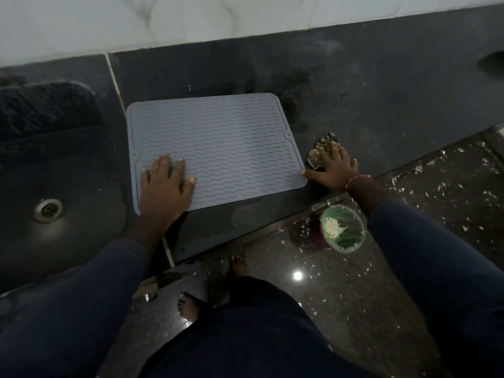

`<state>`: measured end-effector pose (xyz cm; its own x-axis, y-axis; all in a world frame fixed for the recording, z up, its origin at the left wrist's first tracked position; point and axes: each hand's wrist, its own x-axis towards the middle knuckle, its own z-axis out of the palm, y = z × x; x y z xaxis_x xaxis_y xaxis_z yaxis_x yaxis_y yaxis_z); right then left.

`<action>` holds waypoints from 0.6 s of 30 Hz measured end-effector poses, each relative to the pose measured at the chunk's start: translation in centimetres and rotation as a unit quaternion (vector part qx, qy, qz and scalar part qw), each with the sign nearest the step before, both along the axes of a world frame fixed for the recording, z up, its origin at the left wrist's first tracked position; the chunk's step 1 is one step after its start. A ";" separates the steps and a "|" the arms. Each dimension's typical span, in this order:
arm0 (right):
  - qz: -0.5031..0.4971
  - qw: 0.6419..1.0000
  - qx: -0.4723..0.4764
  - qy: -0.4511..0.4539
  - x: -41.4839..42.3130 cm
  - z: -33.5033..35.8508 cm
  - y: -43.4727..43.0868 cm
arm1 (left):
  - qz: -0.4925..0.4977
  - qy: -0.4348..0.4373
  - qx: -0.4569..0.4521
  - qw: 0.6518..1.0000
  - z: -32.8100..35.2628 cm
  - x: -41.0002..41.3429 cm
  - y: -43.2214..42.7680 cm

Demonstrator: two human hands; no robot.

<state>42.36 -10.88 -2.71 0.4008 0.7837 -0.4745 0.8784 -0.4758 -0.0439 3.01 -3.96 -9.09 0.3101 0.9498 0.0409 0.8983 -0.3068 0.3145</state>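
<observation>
A grey ribbed silicone mat (218,143) lies flat on the dark stone counter (368,105). My left hand (163,186) presses flat on the mat's near left corner, fingers straight. My right hand (334,167) rests palm down on a brownish patterned cloth (320,148) just off the mat's near right corner, its thumb touching the mat's edge. Most of the cloth is hidden under that hand.
A dark sink (54,170) with a metal drain (48,210) sits to the left of the mat. Below the counter edge stands a small bin with a green liner (343,230) holding pale scraps. The glossy floor (381,282) is littered with white flecks. My bare feet (188,306) stand close to the counter.
</observation>
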 end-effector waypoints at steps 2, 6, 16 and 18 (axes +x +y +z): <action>-0.015 1.000 0.009 -0.004 -0.2 -0.5 0.1 | 0.000 -0.004 0.007 1.000 -0.1 -0.5 0.0; 0.015 0.994 0.099 -0.048 -1.2 0.1 2.4 | 0.009 -0.016 0.027 0.999 0.3 -0.5 0.6; -0.108 0.974 0.147 0.131 -5.1 0.2 10.9 | 0.295 -0.047 -0.073 0.952 4.0 -1.1 5.6; -0.123 0.973 0.142 0.137 -4.7 -0.3 11.7 | 0.322 -0.055 -0.120 0.938 4.8 -1.5 7.0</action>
<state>37.70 0.78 -2.99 0.4811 0.7955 -0.3686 0.6770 -0.6042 -0.4204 1.55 3.05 -4.30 -0.3240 0.9248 -0.1993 0.8313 0.3789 0.4066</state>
